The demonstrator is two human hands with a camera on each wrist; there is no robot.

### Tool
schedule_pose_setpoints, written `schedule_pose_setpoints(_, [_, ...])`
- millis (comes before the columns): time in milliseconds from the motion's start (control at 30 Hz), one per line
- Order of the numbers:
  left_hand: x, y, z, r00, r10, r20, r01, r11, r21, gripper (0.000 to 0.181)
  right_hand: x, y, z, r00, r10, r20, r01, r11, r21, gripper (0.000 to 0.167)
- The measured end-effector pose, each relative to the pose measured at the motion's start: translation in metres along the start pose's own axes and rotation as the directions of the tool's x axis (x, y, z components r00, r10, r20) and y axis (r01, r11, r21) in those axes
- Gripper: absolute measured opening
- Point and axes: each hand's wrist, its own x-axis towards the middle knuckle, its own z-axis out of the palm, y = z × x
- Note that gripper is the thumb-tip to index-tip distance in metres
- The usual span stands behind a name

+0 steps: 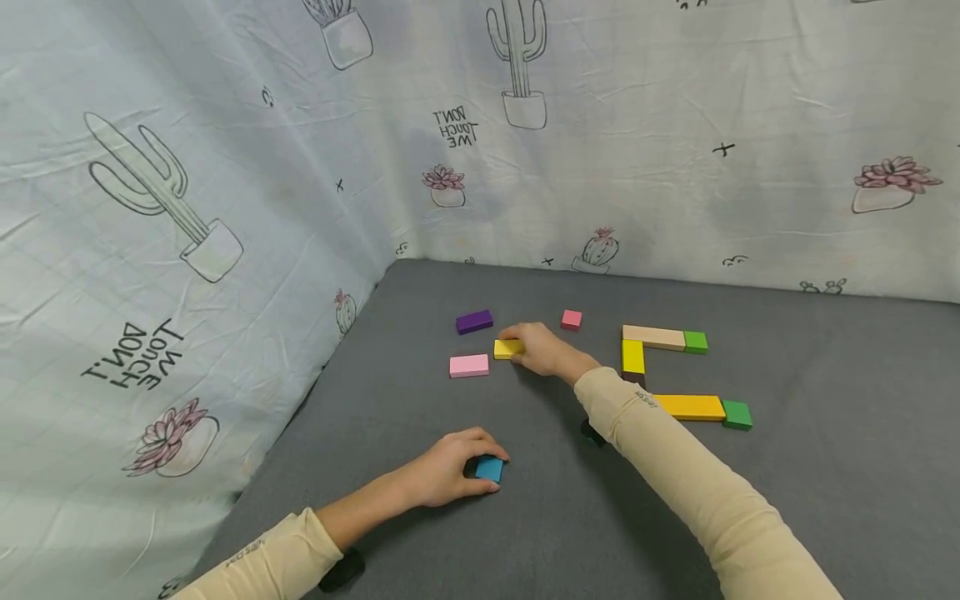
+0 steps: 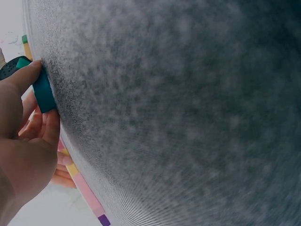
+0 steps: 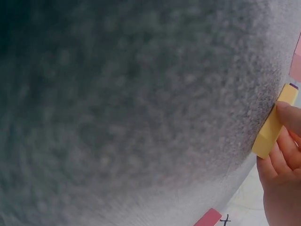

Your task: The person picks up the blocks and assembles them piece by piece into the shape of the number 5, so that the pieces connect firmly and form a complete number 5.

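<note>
My left hand (image 1: 442,472) pinches a blue block (image 1: 489,469) between thumb and fingers near the front of the grey table. In the left wrist view the same block (image 2: 43,94) looks teal and touches the surface. Farther back, my right hand (image 1: 546,350) holds a yellow block (image 1: 507,349) by its right part, which the fingers partly cover. The right wrist view shows thumb and fingers on either side of this yellow block (image 3: 273,127). Just left of it lies a pink block (image 1: 468,366), and behind that a purple block (image 1: 474,322).
A small red-pink block (image 1: 572,320) lies behind my right hand. To the right, a beige block (image 1: 652,337), green blocks (image 1: 695,342), a yellow block (image 1: 633,357) and an orange-yellow block (image 1: 690,407) form an angular row. A printed cloth (image 1: 637,167) borders the table.
</note>
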Motion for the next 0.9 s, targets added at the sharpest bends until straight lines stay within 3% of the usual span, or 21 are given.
schedule_pose_setpoints(167, [0.000, 0.001, -0.001, 1.000, 0.001, 0.004, -0.001, 1.000, -0.007, 0.032, 0.000, -0.002, -0.002, 1.000, -0.010, -0.006, 0.010, 1.000, -0.017, 0.044])
schedule_pose_setpoints(367, [0.000, 0.001, -0.001, 1.000, -0.016, 0.012, 0.016, 1.000, -0.006, 0.032, -0.004, 0.002, -0.009, 0.994, 0.005, -0.113, -0.006, 1.000, -0.003, 0.046])
schedule_pose_setpoints(533, [0.001, 0.002, 0.000, 1.000, -0.012, 0.006, 0.011, 1.000, 0.004, 0.032, -0.011, 0.011, -0.022, 0.980, 0.095, -0.172, -0.074, 0.989, 0.128, 0.048])
schedule_pose_setpoints(633, [0.000, 0.002, 0.000, 1.000, -0.010, 0.001, 0.010, 1.000, 0.010, 0.032, -0.018, 0.018, -0.034, 0.971, 0.160, -0.178, -0.119, 0.968, 0.221, 0.049])
schedule_pose_setpoints(733, [0.000, 0.002, 0.001, 1.000, -0.010, -0.004, 0.010, 1.000, 0.014, 0.032, -0.027, 0.027, -0.048, 0.955, 0.245, -0.168, -0.175, 0.921, 0.347, 0.050])
schedule_pose_setpoints(900, [0.000, 0.002, 0.001, 1.000, -0.003, -0.007, 0.004, 1.000, 0.016, 0.031, -0.044, 0.043, -0.072, 0.910, 0.393, -0.134, -0.250, 0.776, 0.579, 0.060])
